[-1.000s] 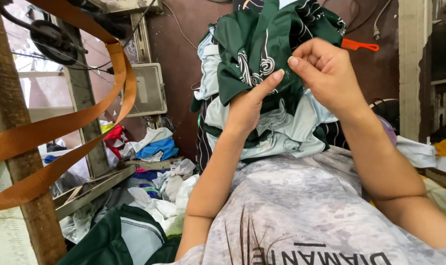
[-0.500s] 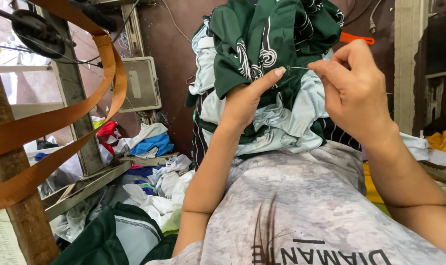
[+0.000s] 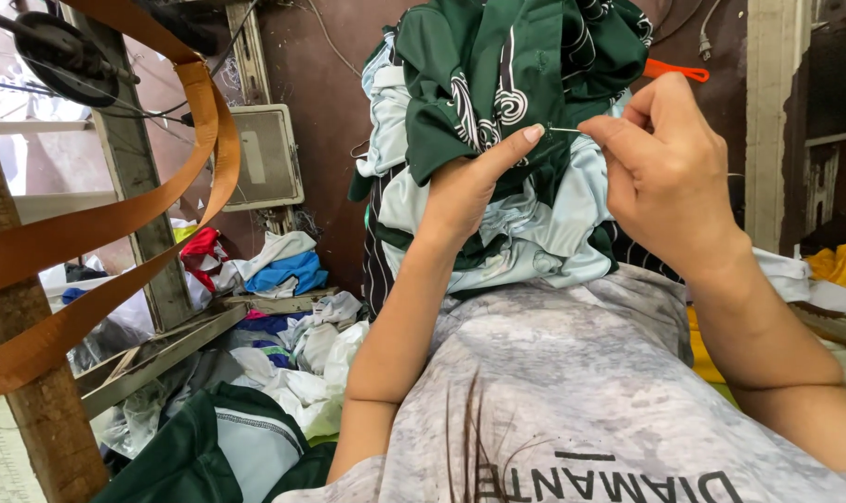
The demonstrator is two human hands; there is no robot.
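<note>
A bundle of dark green and pale blue garments with white patterns is held up in front of me. My left hand grips the bundle from below, thumb raised against the green cloth. My right hand is to the right of it, thumb and forefinger pinched on a thin sewing needle whose tip points at the left thumb. A grey mottled garment with dark lettering lies over my lap beneath both forearms.
A wide orange strap loops around a wooden post at left. Piles of white, blue and red cloth lie on the floor. A green and grey garment sits lower left. Yellow cloth lies at right, an orange handle behind the bundle.
My right hand has pulled away from the green cloth to the right, drawing the needle out. The left hand keeps holding the bundle, thumb now up.
</note>
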